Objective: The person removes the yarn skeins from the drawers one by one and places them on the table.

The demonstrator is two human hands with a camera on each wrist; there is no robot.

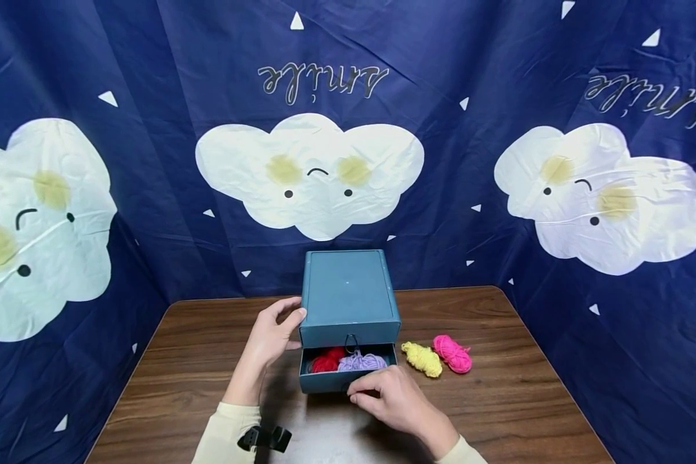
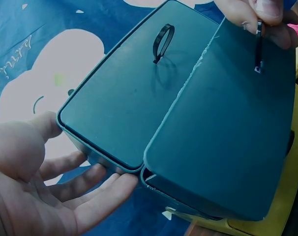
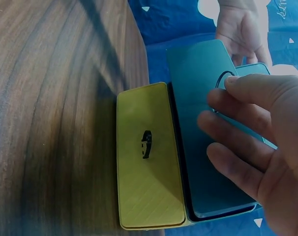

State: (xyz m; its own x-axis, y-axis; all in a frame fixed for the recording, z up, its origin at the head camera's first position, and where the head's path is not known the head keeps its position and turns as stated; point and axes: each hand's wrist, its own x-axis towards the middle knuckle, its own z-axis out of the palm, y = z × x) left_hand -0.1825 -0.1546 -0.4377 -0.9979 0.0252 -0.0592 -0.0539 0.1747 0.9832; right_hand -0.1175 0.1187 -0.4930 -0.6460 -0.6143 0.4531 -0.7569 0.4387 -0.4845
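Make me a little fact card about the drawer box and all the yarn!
Box: teal drawer unit on a wooden table
Top drawer: teal, shut
Open drawer: teal, under the top one
Inside it: red yarn, lavender yarn
Below it: yellow drawer
Right of the box: yellow yarn, pink yarn
Left grip: rests against the box's left side
Right grip: pinches the open drawer's black loop pull

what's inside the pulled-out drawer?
The open drawer holds a red yarn bundle and, to its right in the head view, a lilac one. Its rear is hidden under the upper drawer; whatever lies beneath the yarn is covered too.
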